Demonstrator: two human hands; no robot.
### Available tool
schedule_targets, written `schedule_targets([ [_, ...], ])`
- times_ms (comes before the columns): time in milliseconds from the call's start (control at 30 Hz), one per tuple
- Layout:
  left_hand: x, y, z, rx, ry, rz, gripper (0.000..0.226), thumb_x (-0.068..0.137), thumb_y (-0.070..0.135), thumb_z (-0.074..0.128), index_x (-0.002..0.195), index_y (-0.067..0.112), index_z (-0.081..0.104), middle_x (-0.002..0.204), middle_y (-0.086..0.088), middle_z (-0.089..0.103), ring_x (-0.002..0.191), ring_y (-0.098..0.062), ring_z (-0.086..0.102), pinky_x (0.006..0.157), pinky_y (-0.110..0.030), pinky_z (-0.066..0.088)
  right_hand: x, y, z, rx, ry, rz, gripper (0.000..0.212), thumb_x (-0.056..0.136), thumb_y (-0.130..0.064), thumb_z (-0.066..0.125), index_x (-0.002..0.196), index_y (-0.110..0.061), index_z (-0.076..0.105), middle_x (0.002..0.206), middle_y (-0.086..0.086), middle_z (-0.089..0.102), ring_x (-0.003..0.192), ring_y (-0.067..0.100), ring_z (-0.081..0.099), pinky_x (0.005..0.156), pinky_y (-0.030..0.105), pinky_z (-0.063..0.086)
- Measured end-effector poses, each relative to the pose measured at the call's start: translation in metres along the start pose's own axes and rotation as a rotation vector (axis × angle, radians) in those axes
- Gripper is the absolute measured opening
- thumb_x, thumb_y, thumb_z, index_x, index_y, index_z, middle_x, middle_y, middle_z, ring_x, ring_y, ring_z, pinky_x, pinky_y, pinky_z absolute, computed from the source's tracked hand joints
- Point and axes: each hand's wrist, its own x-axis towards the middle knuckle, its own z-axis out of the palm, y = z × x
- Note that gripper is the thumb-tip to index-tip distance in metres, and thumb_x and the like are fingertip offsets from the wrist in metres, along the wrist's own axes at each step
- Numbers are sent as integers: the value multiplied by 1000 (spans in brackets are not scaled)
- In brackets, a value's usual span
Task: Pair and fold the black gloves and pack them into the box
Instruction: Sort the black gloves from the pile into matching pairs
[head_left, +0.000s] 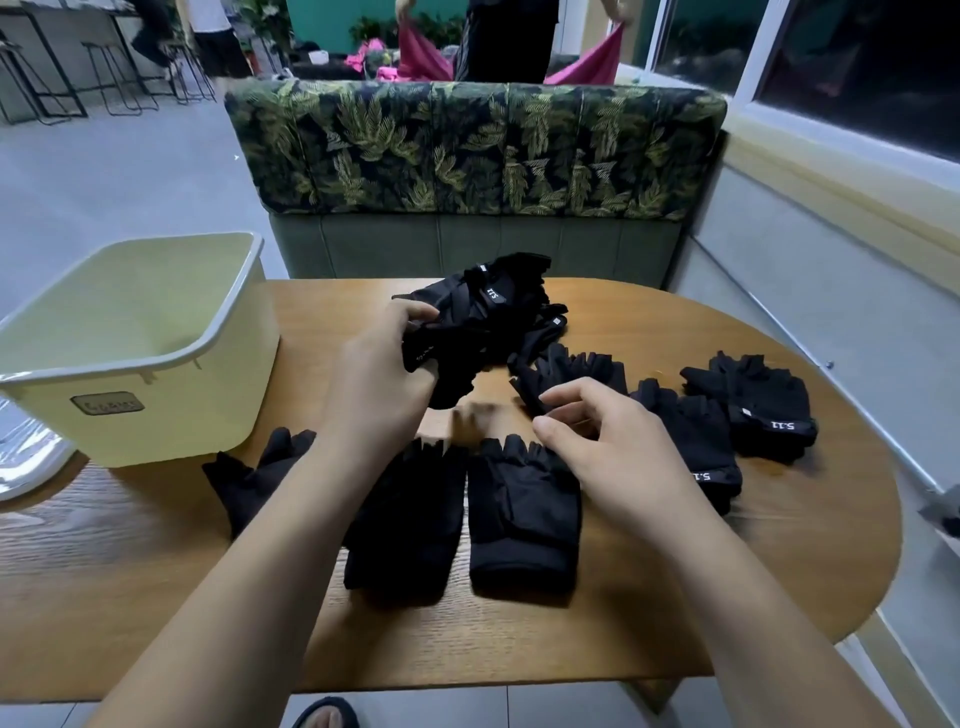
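Our left grip pinches a glove off the pile beyond it; right grip loosely spread, empty. Pairing: next we need its mate.

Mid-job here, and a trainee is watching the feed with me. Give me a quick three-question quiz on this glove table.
1. True or false: the box stands on the person's right.
2. The left hand grips: A) a glove from the pile; B) the box rim; C) nothing.
3. Fill in: the flat gloves lie on a ___ table.
Key: 1 false; 2 A; 3 wooden.
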Motion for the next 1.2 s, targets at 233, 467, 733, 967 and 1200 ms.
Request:
schedule_targets([
  [233, 35, -1, 38, 256, 28, 343, 30, 79, -3, 66, 101, 18, 66, 100, 0, 66, 96, -29, 60, 75, -41, 48, 3, 5, -5, 26, 16, -12, 15, 99, -37, 71, 114, -38, 70, 99, -18, 74, 90, -8, 63, 69, 3, 44],
  [467, 22, -16, 59, 462, -509, 313, 38, 80, 15, 74, 116, 24, 69, 109, 2, 67, 105, -23, 66, 86, -40, 55, 4, 4, -11, 47, 20, -14, 15, 100, -38, 70, 115, -38, 69, 100, -19, 73, 96, -18, 58, 72, -3, 39],
  [733, 37, -10, 51, 326, -699, 119, 32, 92, 38, 74, 123, 31, 71, 115, 11, 73, 105, -5, 69, 97, -29, 55, 1, 6, -11, 50, 5, -10, 15, 99, -43, 69, 114, -41, 68, 101, -20, 73, 96, -15, 59, 69, 4, 42],
  [967, 90, -1, 54, 245, -321, -25, 16, 88, 19, 69, 101, 23, 76, 91, 10, 76, 89, -11, 72, 71, -22, 52, 0, 9, -18, 72, 17, -13, 16, 100, -39, 69, 116, -37, 69, 99, -19, 73, 96, -16, 59, 71, -2, 41],
  [1200, 132, -19, 66, 238, -114, -91, 23, 87, 27, 72, 109, 20, 69, 100, 4, 72, 99, -19, 65, 79, -30, 50, 5, 10, -22, 94, 40, -6, 16, 100, -37, 70, 116, -37, 70, 99, -19, 73, 96, -16, 59, 68, -3, 41],
])
